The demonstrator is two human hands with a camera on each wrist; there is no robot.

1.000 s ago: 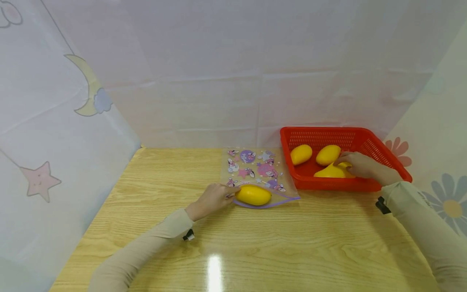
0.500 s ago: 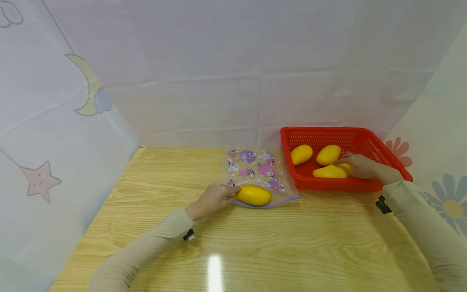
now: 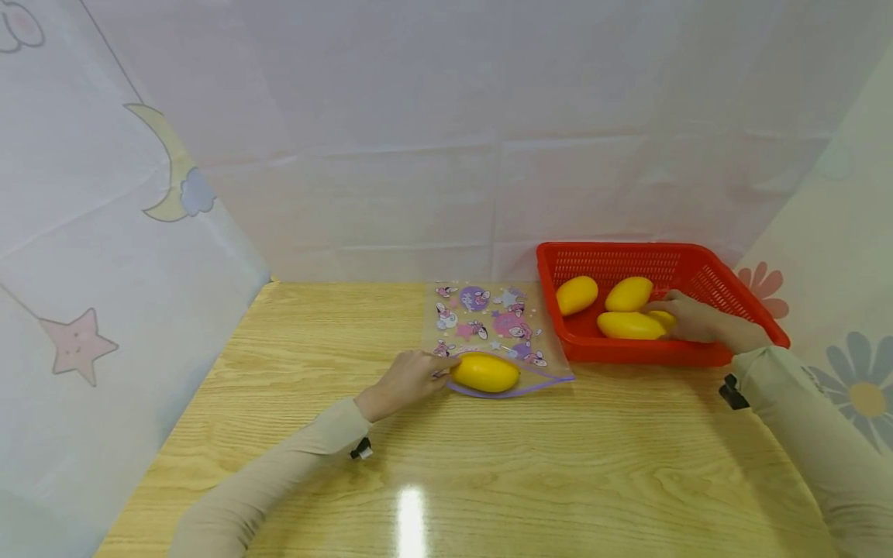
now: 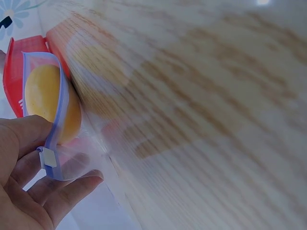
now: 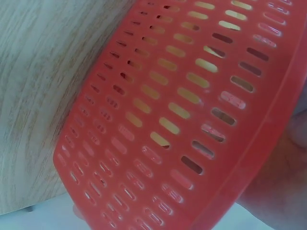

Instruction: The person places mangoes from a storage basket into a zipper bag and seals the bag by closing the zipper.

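Note:
A clear printed zip bag lies flat with its purple-edged mouth toward me, and a yellow mango sits just inside that mouth. At the mouth's left end my left hand pinches the bag edge; the left wrist view shows its fingers around the zip strip by the white slider. Inside the red basket my right hand grips a mango, partly hidden by the fingers. Beside it lies another mango. In the right wrist view the basket wall hides most of that hand.
Two more mangoes rest at the back of the basket, a left one and a middle one. The basket stands at the back right of the wooden table, close to the bag. A printed cloth backdrop rises behind and at both sides.
The front mango in the basket has turned from a tilted position to lying flatter, and my right hand has shifted slightly right. The left hand, bag and its mango have stayed put.

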